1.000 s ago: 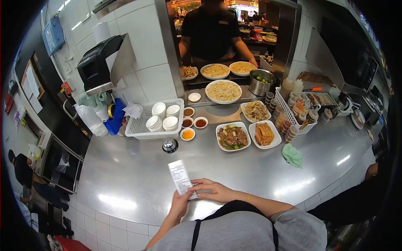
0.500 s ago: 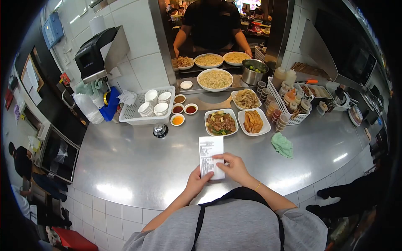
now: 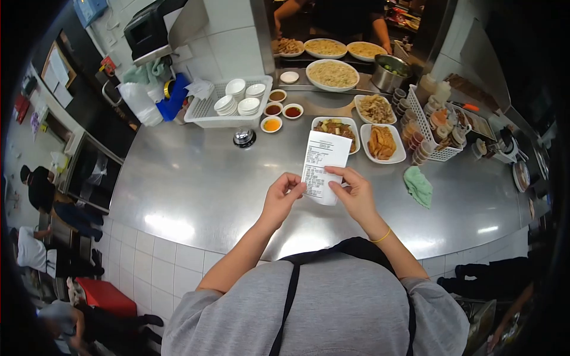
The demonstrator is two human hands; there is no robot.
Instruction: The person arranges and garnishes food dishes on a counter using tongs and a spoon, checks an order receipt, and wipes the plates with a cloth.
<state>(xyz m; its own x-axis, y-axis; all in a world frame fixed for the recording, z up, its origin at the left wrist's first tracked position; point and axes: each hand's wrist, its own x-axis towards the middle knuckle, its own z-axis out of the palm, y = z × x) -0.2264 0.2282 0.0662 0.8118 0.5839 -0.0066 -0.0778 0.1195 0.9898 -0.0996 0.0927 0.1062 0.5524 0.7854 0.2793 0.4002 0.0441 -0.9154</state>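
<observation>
Both my hands hold a printed paper receipt [image 3: 323, 160] above the steel counter [image 3: 196, 184]. My left hand [image 3: 283, 199] pinches its lower left edge between thumb and fingers. On the right edge, my right hand [image 3: 355, 193] grips the paper, thumb below and index finger lying across the print. Behind the receipt's top, a square dish of meat and vegetables [image 3: 337, 126] is partly hidden. Beside it sits a dish of browned slices [image 3: 383, 142], with a dish of shredded food [image 3: 376, 109] farther back.
A call bell [image 3: 244, 137], small sauce bowls [image 3: 272, 124] and a white basket [image 3: 222, 121] of stacked cups stand left. A green cloth [image 3: 418, 187] and a bottle basket [image 3: 442, 154] lie right. Behind the pass, a person [image 3: 347, 24] stands by large plates of rice [image 3: 332, 75].
Both hands have lifted the receipt up and away from my body, and it now overlaps the meat dish. My left hand has shifted to the paper's side edge. The camera view has tilted down.
</observation>
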